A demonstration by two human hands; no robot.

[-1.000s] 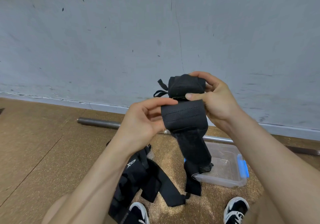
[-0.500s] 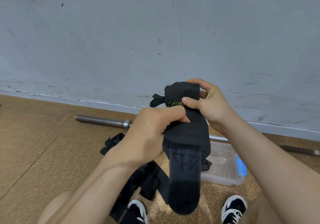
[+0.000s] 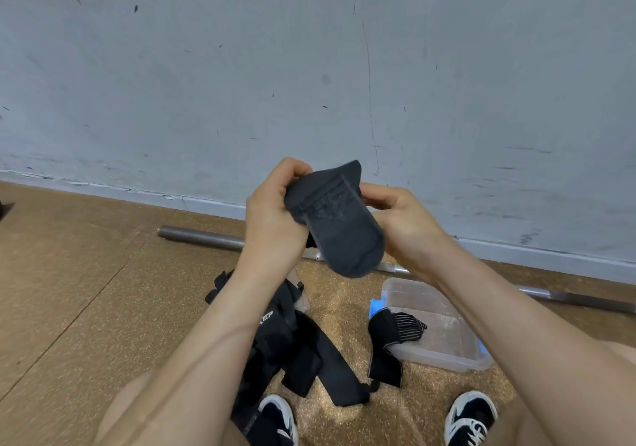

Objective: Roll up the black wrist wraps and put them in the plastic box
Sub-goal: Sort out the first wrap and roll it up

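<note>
1. Wrap: a moment ago its tail hung long. Now only a short rounded end shows, so you have nearly finished the roll.
2. Left hand, right hand: both grip the wrap, held up before the wall.
3. Box: open, on the floor under your right arm. A draped wrap crosses its left rim, and the rest looks free.
4. Pile: well left of the box.

Single wide-angle view, worn on the head. Looks forward and down, along both forearms, toward a grey wall and the brown floor at its foot. Sits close to the left hand and right hand, mid-frame around a wrist wrap. Takes in the plastic box and the wearer's shoes near the bottom edge, farther off.
</note>
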